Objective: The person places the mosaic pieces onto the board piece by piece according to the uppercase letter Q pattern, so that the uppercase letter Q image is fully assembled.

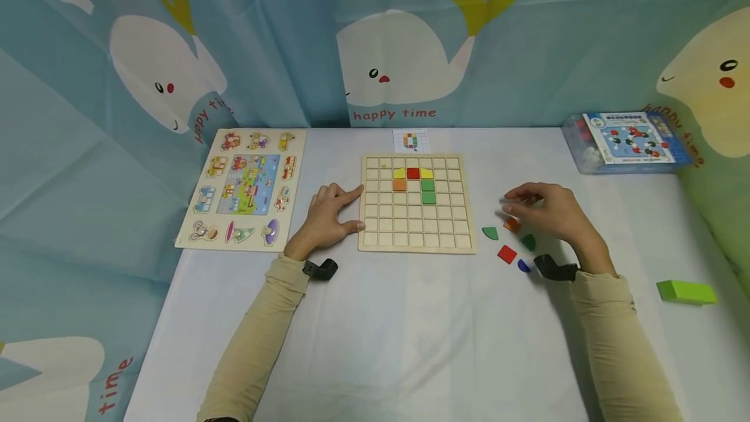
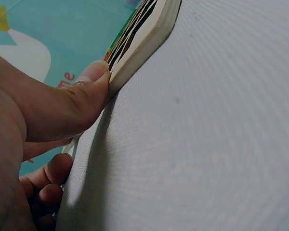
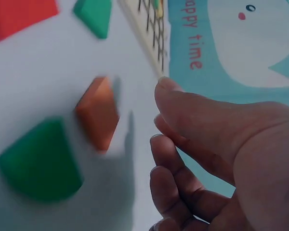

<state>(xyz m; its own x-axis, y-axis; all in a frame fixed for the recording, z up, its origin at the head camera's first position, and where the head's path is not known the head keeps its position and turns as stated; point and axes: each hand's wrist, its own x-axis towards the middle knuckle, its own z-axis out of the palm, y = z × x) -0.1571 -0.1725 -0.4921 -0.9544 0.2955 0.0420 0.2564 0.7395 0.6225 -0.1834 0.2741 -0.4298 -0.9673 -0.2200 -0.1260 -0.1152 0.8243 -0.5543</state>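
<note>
A wooden grid board (image 1: pixel 383 226) lies mid-table. Near its top sit a red square (image 1: pixel 413 173), two yellow pieces (image 1: pixel 400 174), an orange square (image 1: pixel 400 185) and two green squares (image 1: pixel 428 198). The thumb and index finger of my left hand (image 1: pixel 325 220) touch the board's left edge; in the left wrist view the thumb (image 2: pixel 74 103) presses against its side. My right hand (image 1: pixel 551 210) hovers with loosely bent fingers, nothing visible between them. Below it lie an orange piece (image 3: pixel 97 115), a green quarter-round (image 3: pixel 41 161), another green piece (image 1: pixel 490 233), a red square (image 1: pixel 507 254) and a blue piece (image 1: pixel 524 266).
A small pattern card (image 1: pixel 410 140) lies behind the board. To the left is a wooden picture puzzle (image 1: pixel 202 213) with vehicle shapes. At the back right stands a clear plastic box (image 1: pixel 633 142) with a printed label. A lime-green block (image 1: pixel 685 292) lies at the right.
</note>
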